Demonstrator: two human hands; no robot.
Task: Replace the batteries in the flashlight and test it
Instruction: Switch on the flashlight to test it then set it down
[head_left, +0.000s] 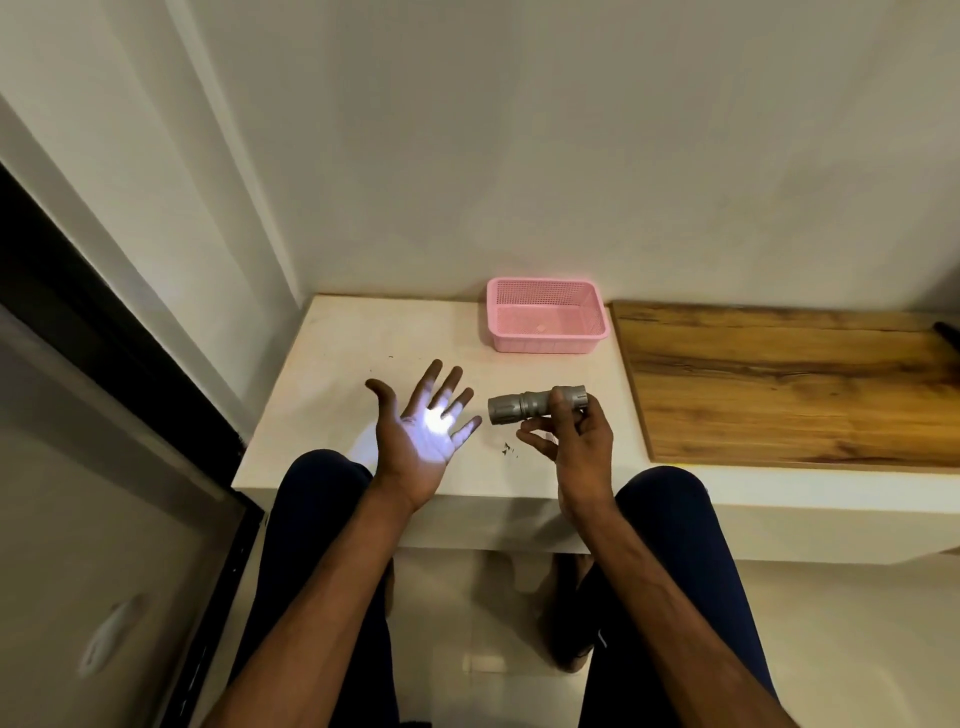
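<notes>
A short silver flashlight (524, 405) is held level above the white table (322, 364), its head pointing left. My right hand (574, 441) grips its rear end, fingers curled round the barrel. The flashlight is lit: a bright white spot falls on the palm of my left hand (421, 436), which is held up with fingers spread, a little left of the flashlight's head. Some light spills past the palm onto the table and my knee.
A pink plastic basket (546, 315) stands at the back of the table with one small object in it. A wooden board (789, 379) lies on the ledge to the right. Small dark crumbs (508, 449) lie on the table near my right hand. My knees are under the table's front edge.
</notes>
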